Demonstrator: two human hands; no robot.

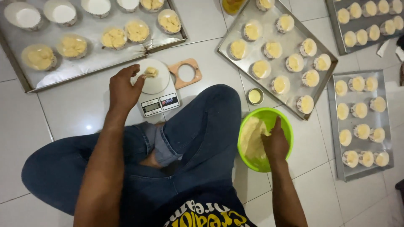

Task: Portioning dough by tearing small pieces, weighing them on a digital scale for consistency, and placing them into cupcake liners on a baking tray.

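Head view, looking down at a person sitting cross-legged on a white tiled floor (75, 105): the lump of pale yellow dough (151, 72) sits on the round white plate of a small kitchen scale (158, 90), just above the middle of the frame, and the left hand (125, 88) hovers over the plate's left edge with fingers loosely spread, its fingertips just beside the lump and gripping nothing. The right hand (275, 143) is down inside the green bowl (286, 126) at lower right, fingers pressed into the dough mass (251, 138) there; whether it has pinched off a piece I cannot tell. Judging by what lies around, the portioning looks well along: the bowl holds roughly half a load, while the tray at upper left (84, 63) has several filled paper cups beside a few empty white cups (63, 11) waiting in its top row. The centre tray (227, 52), the tray at far right (336, 126) and the tray in the upper right corner (332, 25) appear full of filled cups. A wooden ring template (193, 69) lies just right of the scale, and a small round tin (255, 96) sits between the centre tray and the bowl. The scale's front carries a grey display and a small red-and-blue label.
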